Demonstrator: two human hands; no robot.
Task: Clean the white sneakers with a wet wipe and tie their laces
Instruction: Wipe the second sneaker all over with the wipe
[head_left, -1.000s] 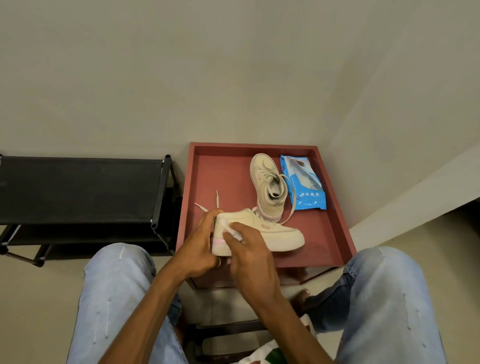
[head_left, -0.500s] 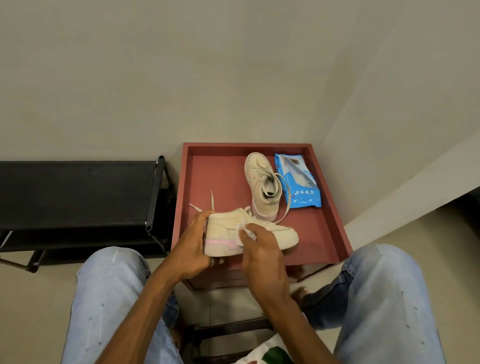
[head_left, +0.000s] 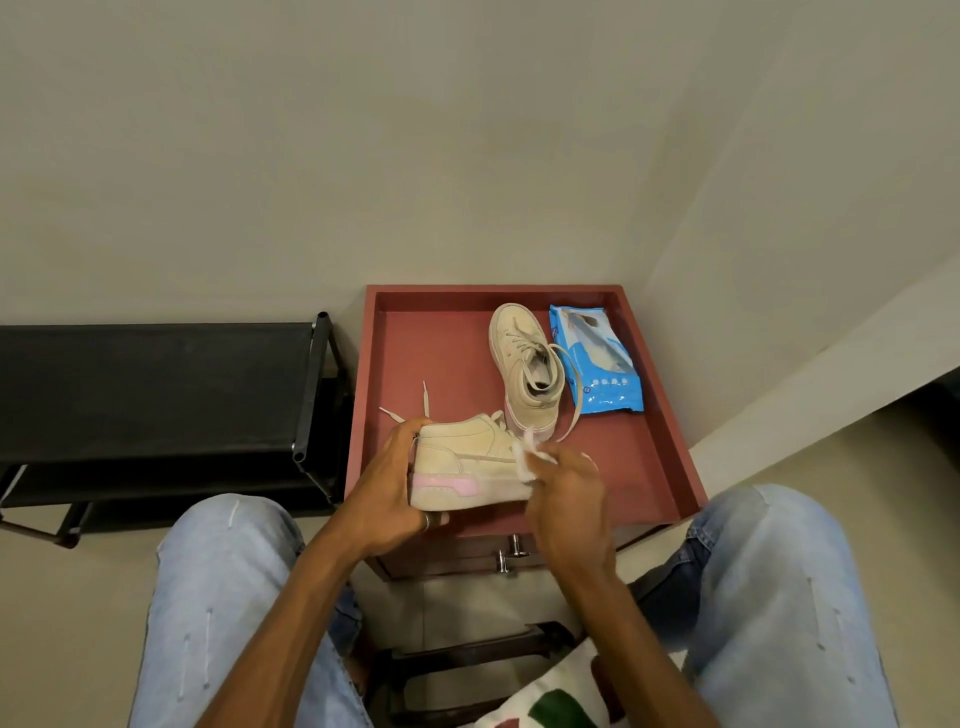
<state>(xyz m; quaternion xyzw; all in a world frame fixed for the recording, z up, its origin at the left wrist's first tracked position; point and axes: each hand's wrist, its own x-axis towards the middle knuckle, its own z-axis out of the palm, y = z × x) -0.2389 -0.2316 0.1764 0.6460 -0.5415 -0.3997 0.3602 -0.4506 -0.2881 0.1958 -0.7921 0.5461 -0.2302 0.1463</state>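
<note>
My left hand (head_left: 390, 488) grips the heel of a cream sneaker (head_left: 467, 462) with a pink mark on its sole, held on its side over the red tray (head_left: 670, 457). Its loose laces (head_left: 410, 410) stick out past the heel. My right hand (head_left: 563, 493) pinches a white wet wipe (head_left: 530, 457) and presses it against the sneaker's side, hiding the toe end. The second sneaker (head_left: 524, 364) stands upright farther back on the tray, laces untied. A blue wipe packet (head_left: 595, 358) lies to its right.
The red tray tops a small cabinet with a metal handle (head_left: 506, 556). A black shoe rack (head_left: 156, 395) stands to the left against the wall. My knees in light jeans flank the cabinet. A patterned cushion (head_left: 550, 701) lies at the bottom.
The wipe in my right hand slid from the sneaker's heel toward its toe. My left hand tipped the sneaker so the pink-marked sole faces me.
</note>
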